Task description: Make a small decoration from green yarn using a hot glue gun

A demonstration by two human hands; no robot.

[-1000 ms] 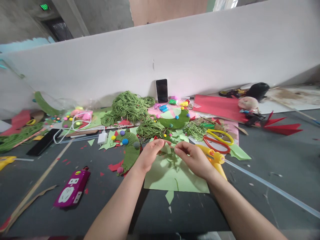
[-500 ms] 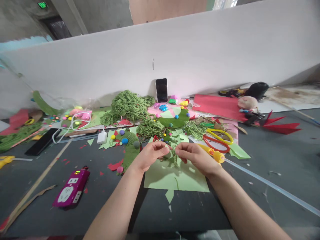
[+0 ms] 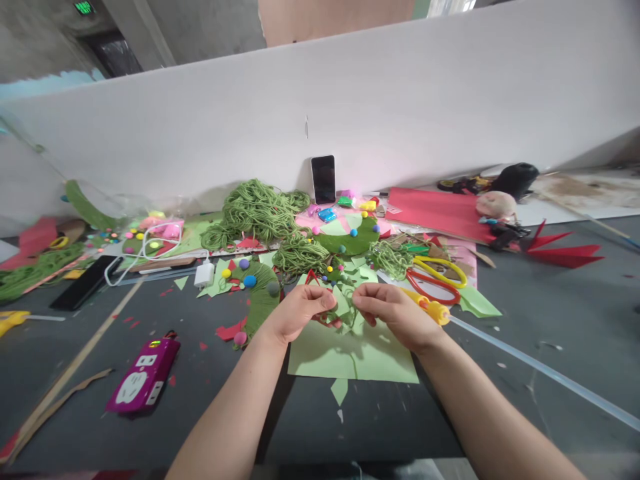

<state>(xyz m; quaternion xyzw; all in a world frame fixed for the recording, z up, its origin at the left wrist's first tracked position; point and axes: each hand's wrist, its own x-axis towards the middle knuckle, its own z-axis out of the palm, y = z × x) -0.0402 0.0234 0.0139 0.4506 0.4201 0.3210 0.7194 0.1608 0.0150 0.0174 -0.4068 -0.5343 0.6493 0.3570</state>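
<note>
My left hand [image 3: 299, 311] and my right hand [image 3: 394, 312] are both pinched shut on a short strand of green yarn [image 3: 346, 312], held between them just above a light green paper sheet [image 3: 350, 353]. Loose ends of the yarn dangle toward the paper. A bit of red shows under my left fingers. Right of my right hand lies a yellow glue gun [image 3: 431, 309], partly hidden by the hand.
Heaps of green yarn [image 3: 260, 212], a green felt piece with pompoms [image 3: 263, 293], red and yellow scissors [image 3: 436, 275], a phone leaning on the white wall [image 3: 323, 180], a purple power strip [image 3: 144, 375], a white charger [image 3: 205, 275] and paper scraps lie on the dark table [image 3: 550, 313].
Both hands have shifted slightly nearer each other and lower over the paper, still pinching the yarn. The camera has barely moved.
</note>
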